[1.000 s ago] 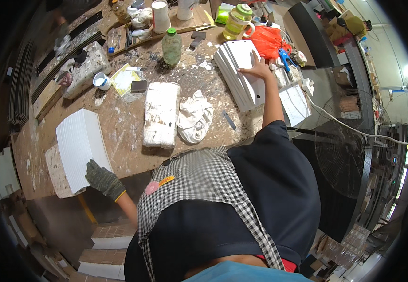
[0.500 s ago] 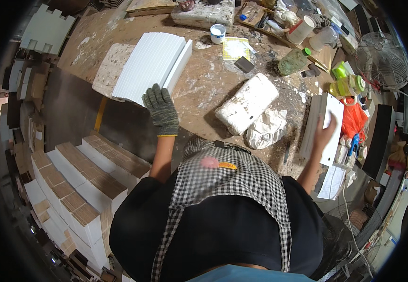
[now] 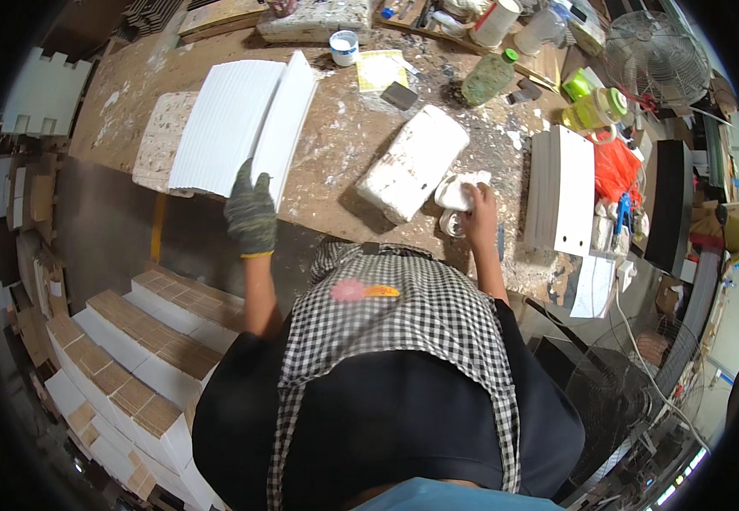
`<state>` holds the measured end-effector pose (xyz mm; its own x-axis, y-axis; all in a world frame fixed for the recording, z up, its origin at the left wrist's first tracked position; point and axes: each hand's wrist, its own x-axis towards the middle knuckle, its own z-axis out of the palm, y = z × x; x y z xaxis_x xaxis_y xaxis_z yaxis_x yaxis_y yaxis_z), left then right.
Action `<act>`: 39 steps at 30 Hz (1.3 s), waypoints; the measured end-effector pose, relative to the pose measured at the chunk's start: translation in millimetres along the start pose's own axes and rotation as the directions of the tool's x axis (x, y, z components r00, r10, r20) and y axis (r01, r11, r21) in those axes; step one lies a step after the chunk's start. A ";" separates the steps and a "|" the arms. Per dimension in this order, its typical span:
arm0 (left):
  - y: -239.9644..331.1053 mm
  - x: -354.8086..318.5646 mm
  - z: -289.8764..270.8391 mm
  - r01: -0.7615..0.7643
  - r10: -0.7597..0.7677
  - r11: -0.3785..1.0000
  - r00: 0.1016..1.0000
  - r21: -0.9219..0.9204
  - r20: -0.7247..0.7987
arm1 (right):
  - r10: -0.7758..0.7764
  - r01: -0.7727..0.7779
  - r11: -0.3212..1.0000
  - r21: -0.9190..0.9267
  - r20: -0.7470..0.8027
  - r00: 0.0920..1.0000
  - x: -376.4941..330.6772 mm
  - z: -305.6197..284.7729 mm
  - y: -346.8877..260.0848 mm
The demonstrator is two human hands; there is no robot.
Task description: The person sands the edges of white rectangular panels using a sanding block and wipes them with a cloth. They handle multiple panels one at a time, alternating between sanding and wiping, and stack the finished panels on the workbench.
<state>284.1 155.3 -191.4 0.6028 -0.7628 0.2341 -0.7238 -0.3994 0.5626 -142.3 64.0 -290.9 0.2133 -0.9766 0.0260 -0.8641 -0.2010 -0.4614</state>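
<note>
Head view shows the gloved left hand (image 3: 251, 215) laid flat, fingers spread, on the near edge of the white ribbed panel (image 3: 246, 126) at eleven o'clock on the workbench (image 3: 335, 162). Bare right hand (image 3: 478, 215), at one o'clock, closes on a crumpled white rag (image 3: 459, 189) beside the white block (image 3: 414, 162). Steadying the panel firmly should prevent sliding while wiping.

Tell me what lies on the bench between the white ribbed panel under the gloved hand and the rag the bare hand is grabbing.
In the head view, a plaster-caked white block lies between the ribbed panel and the rag; the rest is bare, spattered bench top.
</note>
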 end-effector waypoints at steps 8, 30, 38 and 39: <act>48.2 -44.6 65.8 0.471 0.078 0.625 0.756 -0.623 0.650 | -0.114 -0.035 0.606 0.794 0.131 0.985 30.4 -83.7 -91.0; 23.8 -93.2 76.8 0.842 0.047 -0.491 0.283 -0.225 0.958 | -0.285 0.321 0.934 -0.157 0.212 0.935 81.9 7.2 -142.7; 15.3 -100.7 97.3 0.904 -0.112 -0.299 0.283 -0.304 0.952 | -0.367 0.101 0.696 0.711 0.231 0.901 -14.8 -42.8 -126.6; 10.5 -102.3 98.2 0.766 0.007 0.329 0.583 -0.553 0.812 | -0.133 0.005 0.808 0.589 0.173 0.976 -9.8 -49.0 -107.9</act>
<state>181.8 179.2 -287.3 0.0738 -0.8610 -0.5032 0.4089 -0.4341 0.8027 -73.5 91.6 -197.9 0.4017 -0.9133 -0.0670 -0.4290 -0.1231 -0.8949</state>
